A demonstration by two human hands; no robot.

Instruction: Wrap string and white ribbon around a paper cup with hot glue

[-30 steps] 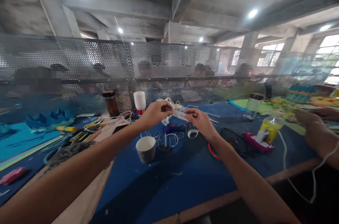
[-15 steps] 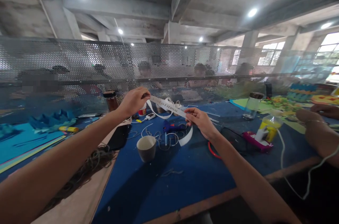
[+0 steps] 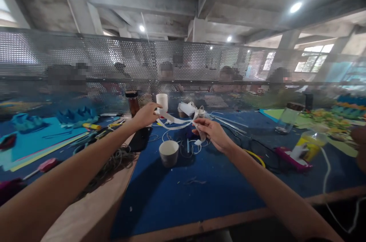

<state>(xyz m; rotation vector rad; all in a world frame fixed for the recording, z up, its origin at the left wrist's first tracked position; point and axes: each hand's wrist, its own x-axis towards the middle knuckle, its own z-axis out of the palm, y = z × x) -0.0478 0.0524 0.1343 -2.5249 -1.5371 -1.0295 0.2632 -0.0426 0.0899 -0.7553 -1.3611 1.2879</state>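
A white ribbon [image 3: 175, 121] stretches between my two hands above the blue table, sagging in loops. My left hand [image 3: 148, 114] pinches one part of it near the stacked white cups [image 3: 162, 104]. On the other side, my right hand [image 3: 210, 131] grips the ribbon between thumb and fingers, and a loose end hangs below. No print shows on the ribbon's visible side. Below and between the hands, a pale paper cup [image 3: 169, 153] stands upright on the table. Behind the right fingers lies a dark blue tool, mostly hidden, among white cords.
A brown jar [image 3: 132, 103] and dark phone [image 3: 140, 139] lie left of centre. Tangled grey cord [image 3: 117, 160] sits by my left forearm. To the right are a glass jar [image 3: 289, 118], a magenta object [image 3: 293, 159] and a yellow-filled bottle [image 3: 311, 143]. A perforated screen [image 3: 188, 59] stands behind.
The view has shifted left, so things appear farther right. The ribbon, pulled taut with lettering showing before, now hangs slacker and looped. Both hands keep hold of it.
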